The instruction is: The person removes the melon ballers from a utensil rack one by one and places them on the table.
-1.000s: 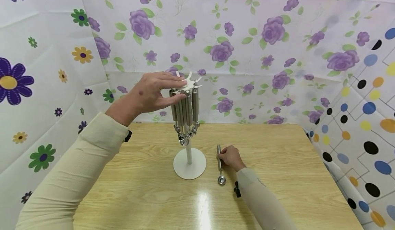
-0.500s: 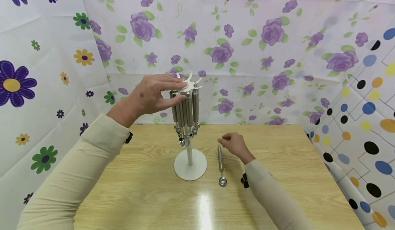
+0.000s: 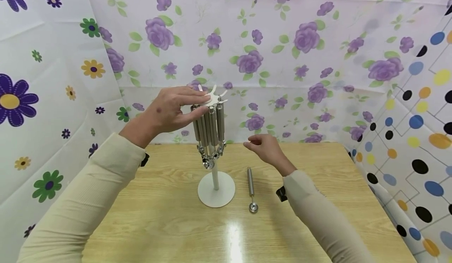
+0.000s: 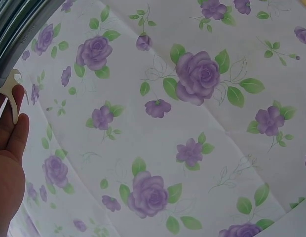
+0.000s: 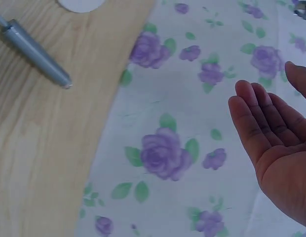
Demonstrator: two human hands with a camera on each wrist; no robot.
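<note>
A white stand (image 3: pixel 226 197) with a round base rises from the table. Several metal utensils with small round heads (image 3: pixel 209 127) hang from its pronged top. My left hand (image 3: pixel 167 110) pinches that top, fingers above and thumb below; in the left wrist view its fingertips meet a white prong (image 4: pixel 14 98) beside metal handles (image 4: pixel 19 42). To the right of the base lies a metal scoop (image 3: pixel 251 182), its round bowl toward me. My right hand (image 3: pixel 267 150) is raised beyond the scoop's handle end, holding nothing, thumb apart from its loosely bent fingers.
The wooden table (image 3: pixel 318 208) ends at a hanging cloth with purple roses (image 3: pixel 305 37). A cloth with bright flowers (image 3: pixel 53 137) hangs at the left and a dotted one (image 3: pixel 420 145) at the right.
My right hand has let go of the scoop's handle and moved up and away, toward the back of the table. The scoop stays lying there; my left hand keeps its hold on the stand.
</note>
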